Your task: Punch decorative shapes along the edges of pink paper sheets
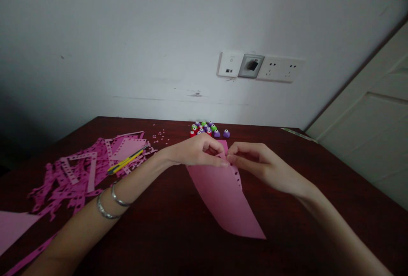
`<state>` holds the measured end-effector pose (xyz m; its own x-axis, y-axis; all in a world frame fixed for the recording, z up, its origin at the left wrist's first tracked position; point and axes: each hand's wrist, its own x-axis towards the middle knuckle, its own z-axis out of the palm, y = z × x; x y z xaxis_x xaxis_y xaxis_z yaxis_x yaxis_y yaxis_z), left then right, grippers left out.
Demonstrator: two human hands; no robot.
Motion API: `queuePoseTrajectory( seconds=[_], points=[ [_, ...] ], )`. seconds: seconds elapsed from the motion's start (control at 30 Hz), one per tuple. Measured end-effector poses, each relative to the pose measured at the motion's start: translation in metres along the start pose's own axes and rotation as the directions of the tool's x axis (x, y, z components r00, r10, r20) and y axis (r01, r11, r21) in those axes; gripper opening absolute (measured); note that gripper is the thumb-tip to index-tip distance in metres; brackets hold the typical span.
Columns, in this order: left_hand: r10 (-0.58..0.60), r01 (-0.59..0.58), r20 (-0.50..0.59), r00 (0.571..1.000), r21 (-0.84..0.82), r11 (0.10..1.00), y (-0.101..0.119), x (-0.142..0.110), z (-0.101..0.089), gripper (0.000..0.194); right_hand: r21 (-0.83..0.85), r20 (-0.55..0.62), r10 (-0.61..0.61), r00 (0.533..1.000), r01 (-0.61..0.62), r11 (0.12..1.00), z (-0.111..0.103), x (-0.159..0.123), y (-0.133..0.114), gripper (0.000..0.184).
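A curved sheet of pink paper (223,199) is held up over the table, its lower corner hanging toward me. My left hand (204,150) pinches its upper part between thumb and fingers. Close beside it, my right hand (255,159) grips the paper's upper right edge with thumb and fingertips. Along that right edge runs a row of small punched holes. The fingertips of both hands nearly meet, and they hide the exact spot they work on. Just behind the hands stand several small craft punches (205,128) in purple, green and red.
Pink punched paper strips (76,174) lie heaped at the left, with a yellow utility knife (127,160) on them. Tiny paper cutouts (159,133) are scattered behind. A pink sheet (14,227) sits at the near left. The dark red table (302,208) meets a wall with sockets (280,69).
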<state>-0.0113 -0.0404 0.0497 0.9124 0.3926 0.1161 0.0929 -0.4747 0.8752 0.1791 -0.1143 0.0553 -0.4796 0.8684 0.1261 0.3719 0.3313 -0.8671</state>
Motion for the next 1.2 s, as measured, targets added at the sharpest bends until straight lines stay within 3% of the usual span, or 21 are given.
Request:
queuePoseTrajectory(
  seconds=[0.8,1.03,1.13,1.2],
  points=[
    [0.033,-0.032,0.106,0.994,-0.008,0.999,-0.001,0.001,0.000,0.018,-0.097,0.076,0.003,0.997,0.005,0.995,0.001,-0.003,-0.008,0.022],
    [-0.004,0.004,0.025,1.000,0.002,1.000,-0.003,0.001,0.002,0.025,-0.061,0.061,0.054,0.997,-0.050,0.997,-0.004,-0.003,-0.007,0.022],
    [-0.028,0.028,-0.051,0.998,0.003,1.000,-0.005,0.002,0.001,0.026,-0.083,-0.123,0.024,0.992,-0.035,0.996,-0.007,-0.002,-0.006,0.022],
    [-0.039,0.036,-0.120,0.992,-0.021,0.999,-0.006,0.003,0.002,0.026,-0.166,-0.316,-0.008,0.949,-0.047,0.985,-0.010,-0.002,-0.006,0.024]
  ],
)
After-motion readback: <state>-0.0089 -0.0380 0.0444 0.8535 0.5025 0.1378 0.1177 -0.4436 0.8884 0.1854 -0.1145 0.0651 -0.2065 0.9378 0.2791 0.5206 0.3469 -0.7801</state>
